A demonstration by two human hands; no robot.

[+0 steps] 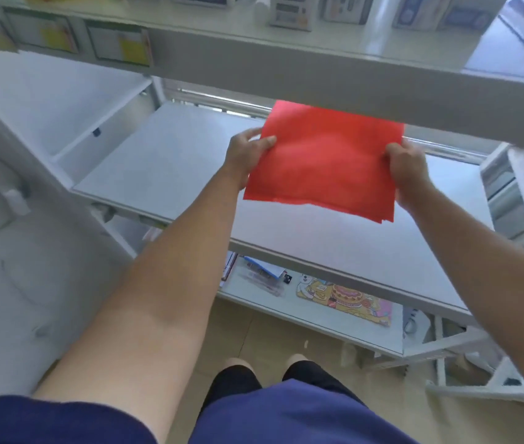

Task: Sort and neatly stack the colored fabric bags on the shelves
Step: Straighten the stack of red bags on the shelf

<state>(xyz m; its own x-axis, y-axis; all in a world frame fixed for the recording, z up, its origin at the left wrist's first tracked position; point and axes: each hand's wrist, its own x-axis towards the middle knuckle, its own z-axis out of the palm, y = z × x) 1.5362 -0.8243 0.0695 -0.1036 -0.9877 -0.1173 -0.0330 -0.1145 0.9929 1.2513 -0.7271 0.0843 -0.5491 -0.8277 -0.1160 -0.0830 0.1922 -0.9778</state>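
Observation:
A flat stack of red fabric bags (324,161) hangs above the white middle shelf (164,168). My left hand (247,152) pinches its left edge, thumb on top. My right hand (406,169) grips its right edge the same way. The stack's far edge reaches under the front lip of the upper shelf (286,68). Its near corner droops a little and shows several layers.
The upper shelf carries boxed goods and price labels (119,48). A lower shelf (334,318) holds a cartoon-printed flat pack (347,298) and small packets (263,277). A white upright post (46,161) stands at left, a white rack (516,200) at right. Tan floor lies below.

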